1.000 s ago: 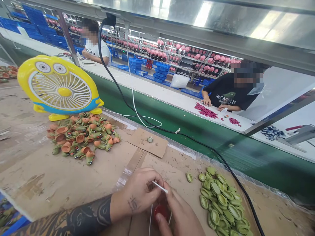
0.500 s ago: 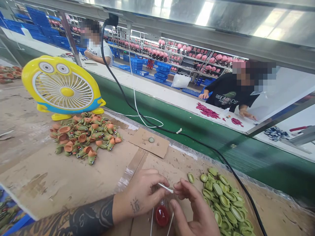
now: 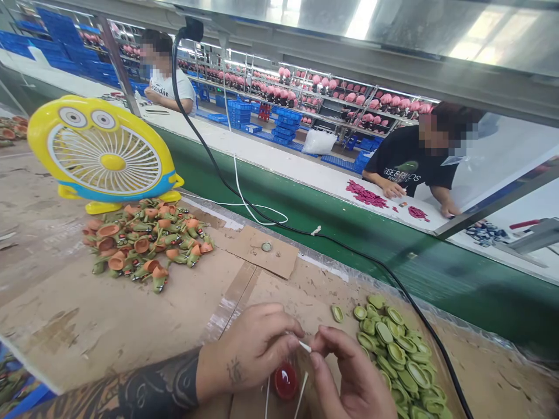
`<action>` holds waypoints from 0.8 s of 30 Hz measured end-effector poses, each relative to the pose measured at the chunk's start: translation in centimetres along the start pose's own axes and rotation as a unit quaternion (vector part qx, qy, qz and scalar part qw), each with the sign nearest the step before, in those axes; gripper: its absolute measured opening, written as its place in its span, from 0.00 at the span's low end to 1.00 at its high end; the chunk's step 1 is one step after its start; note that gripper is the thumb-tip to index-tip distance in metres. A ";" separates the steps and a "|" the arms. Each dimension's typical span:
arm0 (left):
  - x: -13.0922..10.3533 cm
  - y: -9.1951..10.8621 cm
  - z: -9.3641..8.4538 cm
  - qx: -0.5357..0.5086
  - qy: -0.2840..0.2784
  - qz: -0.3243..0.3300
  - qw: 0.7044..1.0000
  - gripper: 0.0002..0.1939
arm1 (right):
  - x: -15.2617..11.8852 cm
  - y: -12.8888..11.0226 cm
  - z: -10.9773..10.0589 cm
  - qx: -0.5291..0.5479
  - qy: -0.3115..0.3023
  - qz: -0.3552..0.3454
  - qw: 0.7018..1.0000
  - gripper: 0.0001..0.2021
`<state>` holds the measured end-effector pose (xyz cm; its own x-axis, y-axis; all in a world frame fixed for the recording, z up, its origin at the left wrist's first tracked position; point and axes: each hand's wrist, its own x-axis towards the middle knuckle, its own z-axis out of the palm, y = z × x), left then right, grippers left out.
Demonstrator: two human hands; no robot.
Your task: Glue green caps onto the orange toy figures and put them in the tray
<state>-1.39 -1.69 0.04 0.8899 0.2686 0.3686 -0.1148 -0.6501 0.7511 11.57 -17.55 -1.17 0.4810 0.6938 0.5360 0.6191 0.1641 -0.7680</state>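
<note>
Head view: left hand (image 3: 255,352) pinches white stick (image 3: 304,347), mostly hidden; right hand (image 3: 351,378) half-open, contact unclear; blue bin (image 3: 38,401) cut off.

Before me on the table (image 3: 174,314) sits a small round dish (image 3: 286,381). Left, the fan (image 3: 112,162) stands behind heaped figurine parts (image 3: 144,241); right, oval shells (image 3: 402,361) lie piled. Farther ahead, a bottle cap (image 3: 266,247) rests on loose cardboard (image 3: 282,263).
</note>
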 end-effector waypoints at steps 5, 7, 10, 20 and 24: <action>0.0 -0.3 0.2 -0.020 0.021 0.006 1.000 0.20 | -0.3 0.3 -0.3 0.068 -0.037 0.066 0.995 0.13; -0.1 -0.3 0.2 -0.021 0.023 0.008 0.999 0.17 | -0.4 0.0 0.0 0.068 -0.021 0.084 0.994 0.11; -0.1 -0.4 0.2 -0.024 0.027 0.016 0.999 0.14 | -0.6 -0.5 0.6 0.039 0.013 0.099 0.994 0.10; -0.3 -0.6 0.3 -0.047 0.057 0.045 0.996 0.11 | -1.4 -1.0 1.8 0.043 0.050 0.177 0.982 0.11; -0.3 -0.7 0.3 -0.047 0.068 0.050 0.995 0.10 | -0.9 -1.7 1.8 0.116 0.049 0.209 0.970 0.14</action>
<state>-1.43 -1.53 -0.80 0.8042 0.3039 0.5107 -0.2470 -0.6106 0.7524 8.93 -17.18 -0.96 0.7235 0.6657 0.1827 0.2067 0.0436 -0.9774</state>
